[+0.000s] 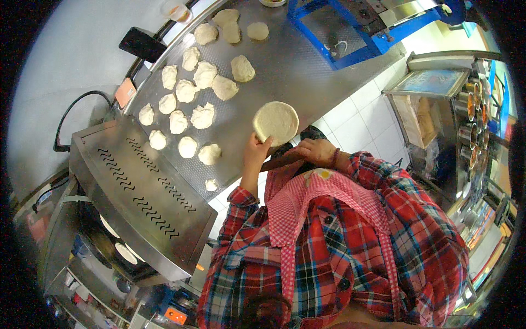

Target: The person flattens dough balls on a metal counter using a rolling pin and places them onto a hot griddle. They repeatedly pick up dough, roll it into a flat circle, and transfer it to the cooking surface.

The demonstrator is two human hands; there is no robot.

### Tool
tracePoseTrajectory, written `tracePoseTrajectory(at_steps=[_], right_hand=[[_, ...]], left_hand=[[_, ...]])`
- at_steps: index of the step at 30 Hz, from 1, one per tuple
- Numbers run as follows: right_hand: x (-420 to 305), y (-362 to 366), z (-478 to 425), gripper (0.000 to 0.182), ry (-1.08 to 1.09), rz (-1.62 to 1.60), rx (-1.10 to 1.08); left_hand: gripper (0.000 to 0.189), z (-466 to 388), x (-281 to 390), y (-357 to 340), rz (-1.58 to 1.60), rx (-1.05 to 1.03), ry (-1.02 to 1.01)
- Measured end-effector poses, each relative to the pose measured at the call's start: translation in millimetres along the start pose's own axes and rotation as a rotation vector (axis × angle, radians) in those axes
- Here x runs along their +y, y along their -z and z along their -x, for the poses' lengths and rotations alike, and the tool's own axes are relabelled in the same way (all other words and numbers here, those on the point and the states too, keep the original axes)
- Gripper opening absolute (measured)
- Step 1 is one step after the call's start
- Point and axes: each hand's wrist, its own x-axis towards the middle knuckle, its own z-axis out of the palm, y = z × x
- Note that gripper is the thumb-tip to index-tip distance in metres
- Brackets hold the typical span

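Observation:
My left hand holds a flat round dough disc by its lower left edge, thumb on top, near the front edge of the metal table. To its right, my right hand is bent over the end of a long reddish-brown thing in front of the checked apron; whether it grips this thing or cloth is unclear. Several rough dough lumps lie to the left on the table. Flatter dough pieces are at its far end.
A slotted stainless-steel oven or griddle housing adjoins the table at left, with flat dough rounds inside. A blue metal machine frame stands at the far right. A black phone lies at the far left rim. Metal containers stand right.

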Motion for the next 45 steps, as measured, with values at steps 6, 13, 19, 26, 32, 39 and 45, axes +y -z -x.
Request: tracePoseTrajectory(at_steps=[6,13,19,26,32,39,45], right_hand=[[38.5,-1.3,-35.4,0.026,-0.436,0.225,0.257],[122.9,51.9,-168.3,0.021,-0.554,0.179,-0.119],[53.4,-31.5,-24.9,0.026,-0.204,0.111,0.421],[11.4,21.9,0.6,0.035,-0.505,-0.188,0.002],[72.4,49.2,-13.9,0.026,-0.773,0.3,0.713],[80.3,14.0,-105.1,0.041,-0.515,0.201,0.493],[87.4,15.9,-135.6,0.043,-0.791,0.282,0.03]], left_hand=[[0.059,-30.9,-39.9,-29.5,-0.544,0.667,-0.393],[0.068,-138.5,19.2,45.5,-0.523,1.021,-0.559],[0.073,-34.1,-65.2,-21.0,-0.679,0.538,-0.551],[0.064,-15.5,-106.7,-21.1,-0.284,0.804,-0.509],[0.043,-63.9,-27.4,-8.7,-0.182,0.589,-0.225],[0.048,-77.4,20.4,-13.6,-0.519,0.417,-0.132],[0.034,-94.4,1.6,-26.8,-0.244,0.216,-0.391]])
